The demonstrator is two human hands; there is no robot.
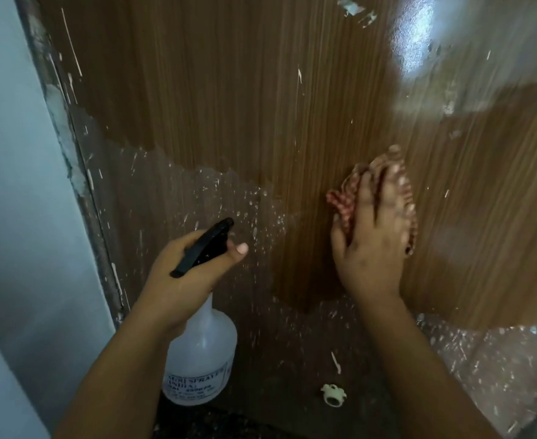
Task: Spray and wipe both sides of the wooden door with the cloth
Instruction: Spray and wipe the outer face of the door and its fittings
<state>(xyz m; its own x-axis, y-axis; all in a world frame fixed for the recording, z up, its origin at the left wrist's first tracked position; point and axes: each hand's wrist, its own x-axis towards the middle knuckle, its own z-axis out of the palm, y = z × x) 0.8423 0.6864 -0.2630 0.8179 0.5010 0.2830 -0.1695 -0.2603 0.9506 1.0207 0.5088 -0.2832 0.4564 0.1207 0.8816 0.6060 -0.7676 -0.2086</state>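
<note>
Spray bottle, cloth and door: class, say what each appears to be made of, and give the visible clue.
Spray bottle: likely translucent white plastic, with a matte black head. Cloth: soft woven fabric, red-and-white checked, bunched in folds. Door: brown wood or wood-look laminate with straight vertical grain and a glossy sheen; which one cannot be told.

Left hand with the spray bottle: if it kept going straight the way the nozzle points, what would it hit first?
Most likely the wooden door itself: the left hand aims the spray bottle up toward its paint-flecked face, left of the cloth. Nothing seems to lie between, though depth is unclear.
</note>
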